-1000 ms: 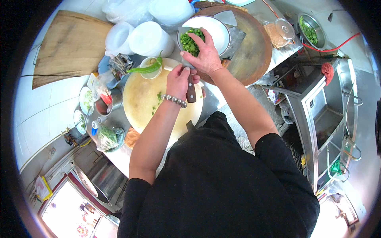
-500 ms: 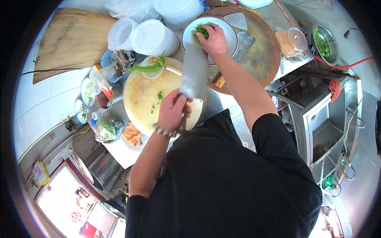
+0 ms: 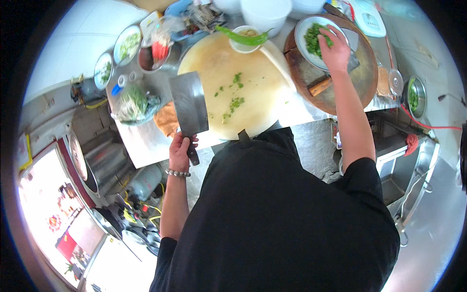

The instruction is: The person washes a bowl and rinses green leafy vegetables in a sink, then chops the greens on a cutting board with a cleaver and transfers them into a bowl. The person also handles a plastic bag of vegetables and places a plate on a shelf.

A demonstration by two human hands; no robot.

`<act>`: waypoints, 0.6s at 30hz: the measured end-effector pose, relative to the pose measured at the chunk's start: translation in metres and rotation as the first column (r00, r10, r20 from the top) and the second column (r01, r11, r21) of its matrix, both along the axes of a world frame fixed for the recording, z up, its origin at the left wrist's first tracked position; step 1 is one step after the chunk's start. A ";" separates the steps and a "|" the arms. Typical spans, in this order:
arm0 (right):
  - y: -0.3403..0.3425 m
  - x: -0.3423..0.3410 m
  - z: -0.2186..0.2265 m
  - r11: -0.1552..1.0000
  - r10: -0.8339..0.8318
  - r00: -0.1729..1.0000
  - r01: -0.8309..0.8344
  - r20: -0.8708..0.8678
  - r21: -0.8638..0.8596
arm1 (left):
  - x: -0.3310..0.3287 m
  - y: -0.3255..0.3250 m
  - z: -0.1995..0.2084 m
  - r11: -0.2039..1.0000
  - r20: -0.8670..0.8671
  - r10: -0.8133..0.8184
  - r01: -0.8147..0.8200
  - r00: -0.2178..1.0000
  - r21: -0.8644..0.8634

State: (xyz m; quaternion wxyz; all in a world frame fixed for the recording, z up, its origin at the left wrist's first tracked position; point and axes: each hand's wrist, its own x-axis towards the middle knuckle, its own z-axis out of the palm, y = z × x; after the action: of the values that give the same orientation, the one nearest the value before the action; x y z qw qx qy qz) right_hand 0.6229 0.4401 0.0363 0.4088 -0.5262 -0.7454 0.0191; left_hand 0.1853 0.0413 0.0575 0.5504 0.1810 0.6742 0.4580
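My left hand (image 3: pixel 181 150) is closed round the dark handle of a cleaver (image 3: pixel 189 104), its broad blade upright at the left edge of the pale round cutting board (image 3: pixel 262 97). My right hand (image 3: pixel 335 51) is over a white dark-rimmed bowl (image 3: pixel 303 52), its fingers apart at the chopped greens (image 3: pixel 314 38) inside. Small green bits (image 3: pixel 236 103) lie scattered on the pale board. At that board's far edge a long green chili pepper (image 3: pixel 243 38) rests across a small white bowl (image 3: pixel 242 47).
A dark round wooden block (image 3: pixel 362 90) carries the bowl and a second, wooden-handled cleaver (image 3: pixel 321 86). Bowls of cut greens (image 3: pixel 128 46), a metal pot (image 3: pixel 150 61) and bagged greens (image 3: pixel 134 104) stand left. A brown cloth (image 3: pixel 166 119) lies near the edge. White tubs (image 3: pixel 265 14) stand behind.
My left hand has swung the cleaver leftward, away from the bowl. The right hand stays at the bowl, its fingers now more spread over the greens. The whole view has shifted.
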 end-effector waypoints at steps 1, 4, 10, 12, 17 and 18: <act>-0.018 -0.013 0.009 0.997 0.042 0.995 -0.047 -0.087 -0.060 | -0.008 -0.024 -0.018 0.996 0.029 0.080 -0.079 0.996 -0.038; -0.090 -0.060 0.030 0.882 -0.011 0.992 -0.049 -0.123 -0.470 | -0.018 -0.079 -0.063 0.961 0.118 0.268 -0.256 0.956 -0.103; -0.174 -0.130 -0.048 0.791 0.327 0.898 -0.431 -0.295 -0.434 | 0.011 -0.114 -0.113 0.907 0.219 0.416 -0.385 0.882 -0.173; -0.174 -0.138 -0.063 0.825 0.320 0.912 -0.402 -0.257 -0.398 | 0.023 -0.113 -0.116 0.899 0.182 0.430 -0.401 0.884 -0.176; -0.166 -0.135 -0.092 0.837 0.326 0.932 -0.363 -0.161 -0.409 | 0.058 -0.093 -0.111 0.919 0.105 0.342 -0.309 0.934 -0.245; -0.165 -0.137 -0.098 0.842 0.333 0.931 -0.364 -0.147 -0.398 | 0.063 -0.087 -0.108 0.927 0.087 0.296 -0.264 0.951 -0.265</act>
State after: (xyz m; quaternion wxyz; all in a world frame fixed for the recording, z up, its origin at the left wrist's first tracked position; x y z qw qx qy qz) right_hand 0.4861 0.2747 -0.0618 0.3027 -0.4562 -0.7915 0.2716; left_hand 0.2482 -0.0456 -0.0501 0.5389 -0.0172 0.7096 0.4536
